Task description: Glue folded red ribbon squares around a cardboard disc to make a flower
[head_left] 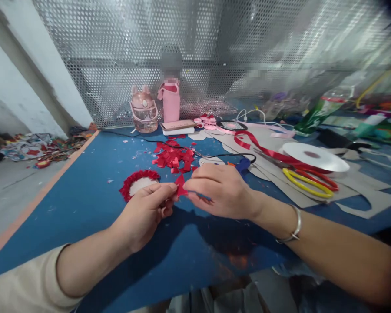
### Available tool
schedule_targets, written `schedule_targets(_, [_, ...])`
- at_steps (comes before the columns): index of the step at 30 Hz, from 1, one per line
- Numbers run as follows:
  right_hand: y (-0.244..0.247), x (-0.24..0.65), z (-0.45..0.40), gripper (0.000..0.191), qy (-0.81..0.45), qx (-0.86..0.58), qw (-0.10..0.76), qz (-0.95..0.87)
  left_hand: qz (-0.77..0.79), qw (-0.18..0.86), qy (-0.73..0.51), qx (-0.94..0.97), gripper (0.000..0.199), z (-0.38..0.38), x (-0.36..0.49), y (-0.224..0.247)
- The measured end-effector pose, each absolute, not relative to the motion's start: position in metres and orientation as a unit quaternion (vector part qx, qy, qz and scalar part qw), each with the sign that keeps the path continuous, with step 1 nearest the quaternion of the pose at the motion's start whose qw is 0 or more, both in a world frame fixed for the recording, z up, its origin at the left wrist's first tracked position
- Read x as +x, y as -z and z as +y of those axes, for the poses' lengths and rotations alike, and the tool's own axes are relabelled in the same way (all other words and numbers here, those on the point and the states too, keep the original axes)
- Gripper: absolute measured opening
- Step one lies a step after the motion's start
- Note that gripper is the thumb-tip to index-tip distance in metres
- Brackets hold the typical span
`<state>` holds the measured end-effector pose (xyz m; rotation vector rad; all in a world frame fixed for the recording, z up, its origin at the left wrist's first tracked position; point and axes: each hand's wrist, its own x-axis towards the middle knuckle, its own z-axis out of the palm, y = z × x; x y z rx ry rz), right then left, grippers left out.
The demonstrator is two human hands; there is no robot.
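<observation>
A small red ribbon piece [180, 184] is pinched between my two hands above the blue table. My left hand [146, 211] grips its left side between thumb and fingers. On its right side, the fingertips of my right hand [223, 190] are closed on the same piece. Behind my left hand lies a pale disc with a ruffled red ribbon edge [140, 174], its near side hidden by that hand. Farther back, cut red ribbon pieces [174, 155] are heaped loosely.
Yellow-and-red-handled scissors [308, 183] and a white ribbon spool [326, 157] lie right on grey card sheets. Along the back stand a clear pink-lidded bottle [145, 111], a pink bottle sleeve [171, 102] and a phone [178, 125]. A green bottle [322, 111] leans at the right.
</observation>
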<state>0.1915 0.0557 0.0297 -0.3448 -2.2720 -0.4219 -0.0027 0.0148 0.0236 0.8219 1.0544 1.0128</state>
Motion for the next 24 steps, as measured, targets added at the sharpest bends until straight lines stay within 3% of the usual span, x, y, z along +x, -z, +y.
schedule_targets(6, [-0.0298, 0.1896, 0.0555, 0.006, 0.200, -0.097, 0.409, -0.885, 0.437, 0.697, -0.452, 0.346, 0.030, 0.0138, -0.0030, -0.0250])
schedule_targets(11, [-0.0310, 0.1899, 0.0541, 0.008, 0.183, -0.091, 0.416, -0.886, 0.424, 0.711, -0.443, 0.345, 0.041, 0.0120, -0.0038, -0.0267])
schedule_targets(24, [-0.0315, 0.1869, 0.0485, 0.006, 0.116, -0.148, 0.447, -0.874, 0.418, 0.653, -0.437, 0.456, 0.029, 0.0101, -0.0064, -0.0193])
